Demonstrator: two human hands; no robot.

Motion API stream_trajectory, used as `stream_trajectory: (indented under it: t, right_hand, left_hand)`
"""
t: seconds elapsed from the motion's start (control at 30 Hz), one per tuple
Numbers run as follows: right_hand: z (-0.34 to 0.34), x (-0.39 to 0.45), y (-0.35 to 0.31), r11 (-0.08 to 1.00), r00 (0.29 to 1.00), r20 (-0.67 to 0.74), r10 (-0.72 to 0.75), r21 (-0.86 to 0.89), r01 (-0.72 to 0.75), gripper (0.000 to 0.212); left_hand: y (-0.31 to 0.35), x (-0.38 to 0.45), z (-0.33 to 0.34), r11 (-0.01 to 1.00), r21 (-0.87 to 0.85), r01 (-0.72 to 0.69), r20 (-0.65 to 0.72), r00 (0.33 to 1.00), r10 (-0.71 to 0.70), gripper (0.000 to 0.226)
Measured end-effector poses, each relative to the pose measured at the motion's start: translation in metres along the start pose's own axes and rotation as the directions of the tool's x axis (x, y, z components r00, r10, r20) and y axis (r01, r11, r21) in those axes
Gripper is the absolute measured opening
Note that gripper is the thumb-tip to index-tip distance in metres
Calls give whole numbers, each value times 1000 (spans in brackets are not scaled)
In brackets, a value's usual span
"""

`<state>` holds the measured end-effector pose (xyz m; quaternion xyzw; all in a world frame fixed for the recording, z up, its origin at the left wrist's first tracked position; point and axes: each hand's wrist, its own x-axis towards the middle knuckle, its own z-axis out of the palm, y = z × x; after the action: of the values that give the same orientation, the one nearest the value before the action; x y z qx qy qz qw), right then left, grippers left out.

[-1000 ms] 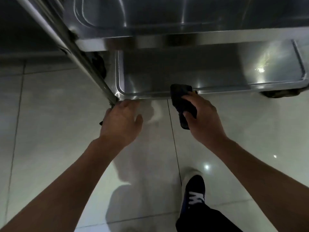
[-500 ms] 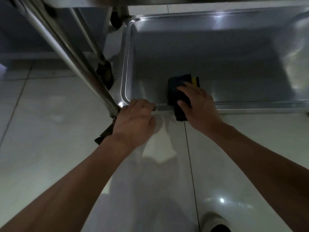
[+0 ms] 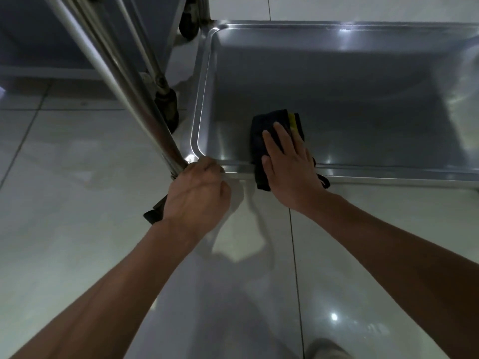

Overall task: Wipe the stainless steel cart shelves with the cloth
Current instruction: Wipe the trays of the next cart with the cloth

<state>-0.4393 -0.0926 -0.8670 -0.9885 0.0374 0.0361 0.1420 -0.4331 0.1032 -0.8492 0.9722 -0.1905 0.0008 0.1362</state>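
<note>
The cart's bottom shelf is a shallow stainless steel tray with a raised rim, seen from above. A dark folded cloth with a yellow stripe lies on the shelf near its front rim and hangs over that rim. My right hand lies flat on the cloth with straight fingers and presses it down. My left hand grips the front left corner of the shelf at the foot of the cart's leg.
The cart stands on a glossy tiled floor. A dark caster wheel sits behind the front left leg, another at the back left corner. A dark brake tab sticks out below my left wrist. A shoe toe shows at bottom.
My right hand has moved the cloth from the shelf's front edge onto the shelf surface and flattened out on it. My view has dropped under the upper shelf. My left hand keeps its hold.
</note>
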Motion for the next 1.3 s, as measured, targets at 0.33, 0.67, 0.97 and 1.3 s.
stream_trajectory:
  t: [0.33, 0.67, 0.97, 1.3]
  right_hand:
    - [23, 36, -53, 984, 984, -28, -176, 36, 177, 52]
    - [19, 57, -51, 932, 934, 18, -357, -57, 358, 50]
    - [-6, 17, 45, 997, 997, -23, -80, 3, 80, 51]
    - [-31, -16, 145, 994, 990, -88, 110, 22, -109, 51]
  left_hand:
    - [-15, -11, 10, 997, -70, -34, -129, 991, 25, 16]
    - [-17, -14, 9, 998, -56, 21, -85, 996, -26, 25]
    - [37, 11, 21, 993, 30, -118, -26, 993, 119, 34]
    - [149, 56, 46, 961, 6, -278, 170, 947, 273, 32]
